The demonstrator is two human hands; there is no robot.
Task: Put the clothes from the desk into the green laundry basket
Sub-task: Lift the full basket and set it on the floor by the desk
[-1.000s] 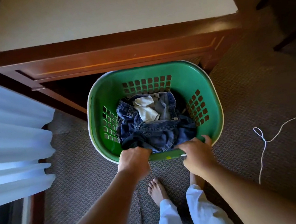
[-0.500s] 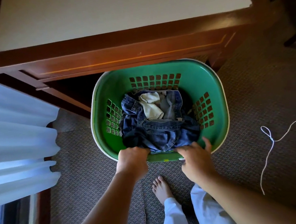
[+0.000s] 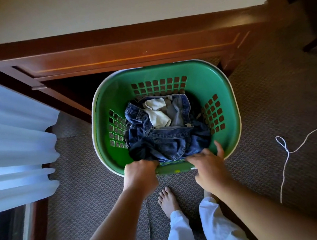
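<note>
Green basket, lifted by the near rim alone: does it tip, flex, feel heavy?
It probably tips away, since the left hand and right hand hold only the near rim of the green laundry basket. Likely light: only jeans and a pale cloth show inside. The perforated plastic walls may flex slightly.

A dark wooden, pale-topped desk (image 3: pixel 128 53) is standing on brown patterned carpet (image 3: pixel 268 99). A sheer white curtain (image 3: pixel 14 143) is hanging at the left, and a white cord (image 3: pixel 287 151) is lying at the right.
</note>
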